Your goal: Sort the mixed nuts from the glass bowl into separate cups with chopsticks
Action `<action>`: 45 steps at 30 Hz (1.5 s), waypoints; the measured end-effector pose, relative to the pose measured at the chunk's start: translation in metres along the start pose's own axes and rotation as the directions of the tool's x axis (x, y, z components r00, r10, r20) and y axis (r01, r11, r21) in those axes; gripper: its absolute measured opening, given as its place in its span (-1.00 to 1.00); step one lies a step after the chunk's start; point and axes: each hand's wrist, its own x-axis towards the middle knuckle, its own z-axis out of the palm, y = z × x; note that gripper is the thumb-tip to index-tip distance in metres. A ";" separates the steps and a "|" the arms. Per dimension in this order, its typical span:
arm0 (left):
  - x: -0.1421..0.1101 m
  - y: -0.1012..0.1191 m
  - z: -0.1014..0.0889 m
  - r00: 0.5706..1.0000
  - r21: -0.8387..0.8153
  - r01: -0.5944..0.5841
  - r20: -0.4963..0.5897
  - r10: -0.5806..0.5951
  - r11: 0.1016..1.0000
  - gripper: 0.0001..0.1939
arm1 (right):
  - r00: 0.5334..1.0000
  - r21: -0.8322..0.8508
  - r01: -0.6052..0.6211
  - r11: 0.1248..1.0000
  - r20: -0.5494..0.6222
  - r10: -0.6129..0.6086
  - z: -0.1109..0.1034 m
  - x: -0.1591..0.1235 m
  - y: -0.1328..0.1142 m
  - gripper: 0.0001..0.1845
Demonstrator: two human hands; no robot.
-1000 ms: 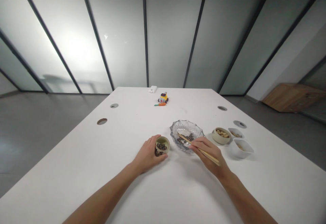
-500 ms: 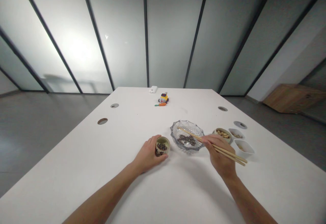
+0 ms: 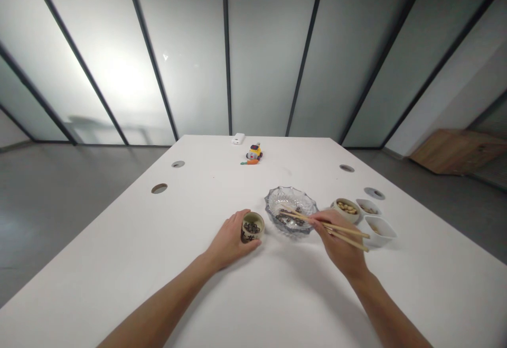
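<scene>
My left hand (image 3: 233,240) is wrapped around a small ceramic cup (image 3: 253,236), which stands upright on the white table with dark beans (image 3: 252,227) inside. Between the fingers of my right hand (image 3: 336,240) is a pair of wooden chopsticks (image 3: 344,229). Their tips reach down into a clear glass bowl (image 3: 273,200), among the dark beans (image 3: 285,218) lying in it. Whether a bean is pinched between the tips, I cannot tell.
Right of the glass bowl stand a round cup of peanuts (image 3: 347,207) and two white dishes, one behind (image 3: 376,205) and one in front (image 3: 386,234). Farther back are a yellow toy car (image 3: 254,152), an orange toy carrot (image 3: 250,162) and a white device (image 3: 238,139).
The chopstick tips have dropped from above the glass bowl down among its beans, and their rear ends have shifted left. My left hand and the cup have stayed put.
</scene>
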 end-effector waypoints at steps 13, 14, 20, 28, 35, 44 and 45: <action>0.001 0.001 0.000 1.000 -0.009 0.001 -0.007 -0.001 1.000 -0.29 | 0.975 0.061 0.110 0.992 0.189 -0.119 0.007 -0.008 0.004 -0.78; 0.001 0.001 0.000 1.000 -0.011 0.000 -0.011 0.000 1.000 -0.28 | 0.976 0.064 0.105 0.992 0.185 -0.116 0.007 -0.007 0.004 -0.78; 0.000 0.000 0.000 1.000 -0.012 -0.005 -0.014 0.005 1.000 -0.28 | 0.990 0.076 0.069 0.995 0.116 -0.077 0.009 -0.006 0.003 -0.74; 0.000 0.000 0.000 1.000 -0.008 -0.006 -0.023 0.006 1.000 -0.28 | 0.984 0.138 0.033 0.990 0.169 -0.057 0.014 -0.010 0.007 -0.78; 0.001 0.000 0.001 1.000 -0.002 -0.002 -0.009 0.002 1.000 -0.28 | 0.979 0.148 0.106 0.983 0.158 -0.129 0.014 -0.008 0.007 -0.84; 0.001 0.001 0.000 1.000 -0.001 -0.007 -0.012 0.007 1.000 -0.29 | 0.980 0.157 0.099 0.983 0.153 -0.124 0.017 -0.010 0.005 -0.79; 0.001 0.001 0.000 1.000 -0.001 -0.007 -0.011 0.007 1.000 -0.28 | 0.980 0.158 0.101 0.982 0.154 -0.126 0.017 -0.010 0.005 -0.80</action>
